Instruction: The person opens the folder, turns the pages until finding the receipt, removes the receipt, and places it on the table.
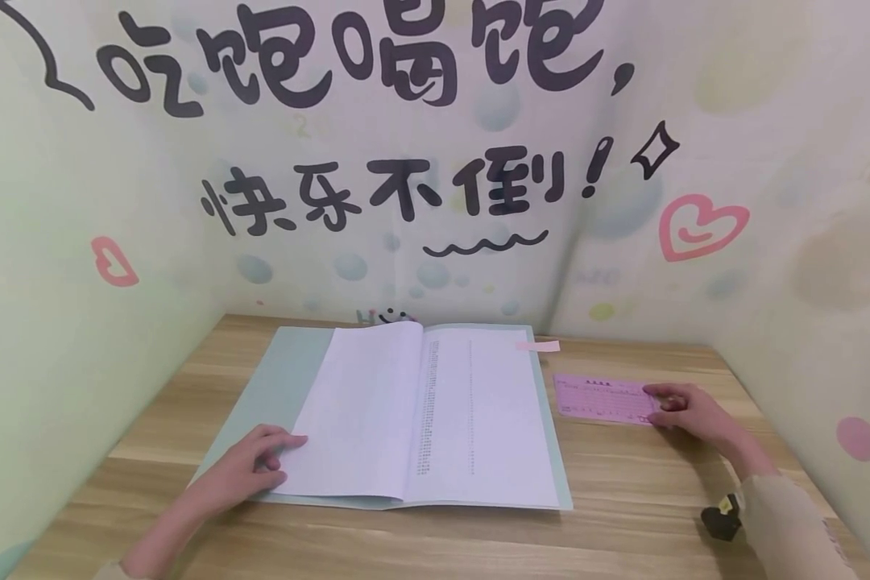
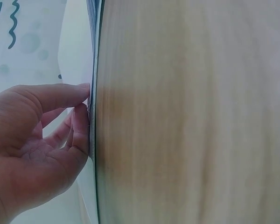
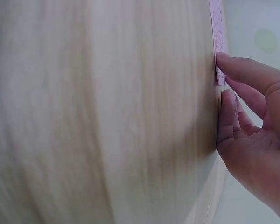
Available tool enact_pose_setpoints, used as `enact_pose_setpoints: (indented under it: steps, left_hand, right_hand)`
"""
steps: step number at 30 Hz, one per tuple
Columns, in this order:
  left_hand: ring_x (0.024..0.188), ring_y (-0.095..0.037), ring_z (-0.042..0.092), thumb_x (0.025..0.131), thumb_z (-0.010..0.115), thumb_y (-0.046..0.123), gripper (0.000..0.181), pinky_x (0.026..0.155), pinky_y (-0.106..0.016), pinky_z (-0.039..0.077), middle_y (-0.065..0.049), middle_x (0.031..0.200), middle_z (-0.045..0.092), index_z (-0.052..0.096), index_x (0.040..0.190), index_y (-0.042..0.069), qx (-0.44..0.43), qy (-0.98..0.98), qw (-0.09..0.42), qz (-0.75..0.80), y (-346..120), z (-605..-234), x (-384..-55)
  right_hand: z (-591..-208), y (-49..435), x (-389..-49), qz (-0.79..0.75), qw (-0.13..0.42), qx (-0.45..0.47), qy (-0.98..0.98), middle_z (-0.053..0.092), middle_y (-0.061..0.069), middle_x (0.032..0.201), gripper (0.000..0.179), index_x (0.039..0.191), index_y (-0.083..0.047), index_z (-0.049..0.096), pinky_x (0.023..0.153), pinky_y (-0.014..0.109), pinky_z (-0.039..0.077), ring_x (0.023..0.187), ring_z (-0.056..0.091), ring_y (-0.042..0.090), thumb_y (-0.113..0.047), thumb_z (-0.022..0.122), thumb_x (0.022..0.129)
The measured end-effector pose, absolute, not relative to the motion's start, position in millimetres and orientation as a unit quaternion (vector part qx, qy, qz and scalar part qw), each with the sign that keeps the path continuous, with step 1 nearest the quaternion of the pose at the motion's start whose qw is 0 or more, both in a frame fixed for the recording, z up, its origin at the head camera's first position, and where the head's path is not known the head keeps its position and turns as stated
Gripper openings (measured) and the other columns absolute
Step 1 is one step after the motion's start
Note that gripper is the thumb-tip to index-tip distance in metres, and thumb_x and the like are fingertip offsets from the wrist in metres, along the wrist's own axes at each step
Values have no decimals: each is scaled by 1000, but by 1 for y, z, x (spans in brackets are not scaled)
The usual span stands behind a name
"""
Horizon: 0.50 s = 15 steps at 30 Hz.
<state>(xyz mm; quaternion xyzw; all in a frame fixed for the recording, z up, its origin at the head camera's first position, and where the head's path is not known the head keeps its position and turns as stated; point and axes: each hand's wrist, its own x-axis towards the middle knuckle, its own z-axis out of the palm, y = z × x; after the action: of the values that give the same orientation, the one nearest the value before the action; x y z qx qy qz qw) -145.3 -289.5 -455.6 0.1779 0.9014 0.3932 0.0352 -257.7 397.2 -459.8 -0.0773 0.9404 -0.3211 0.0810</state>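
Note:
An open folder (image 1: 558, 475) with a pale blue cover lies on the table, white pages (image 1: 511, 419) spread inside it. Printed columns run down the right-hand page. My left hand (image 1: 250, 463) rests on the lower left of the left-hand page, fingers relaxed; in the left wrist view its fingertips (image 2: 83, 93) touch the paper. To the right of the folder lies a flat pink slip (image 1: 598, 400) with lines and writing. My right hand (image 1: 699, 415) touches its right end, index finger at the upper corner and thumb at the lower one.
A pale pink paper tab (image 1: 547, 346) sticks out from the folder's upper right edge. A small black object (image 1: 721, 519) with a yellow patch sits beside my right sleeve. White walls with lettering and drawings (image 1: 406, 193) enclose the wooden table (image 1: 478, 548) at the back and sides.

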Motion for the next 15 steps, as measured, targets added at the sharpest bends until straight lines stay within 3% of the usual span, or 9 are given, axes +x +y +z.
enact_pose_setpoints:
  steps: [15]
  left_hand:
    - [84, -3, 50, 83, 71, 2, 45, 70, -19, 45, -18, 125, 53, 63, 128, 4, 161, 904, 43, 394, -290, -456, -146]
  right_hand:
    - [-460, 398, -257, -313, 85, -70, 943, 60, 18, 112, 59, 138, 4, 51, 73, 21, 36, 89, 47, 13, -23, 71, 90]
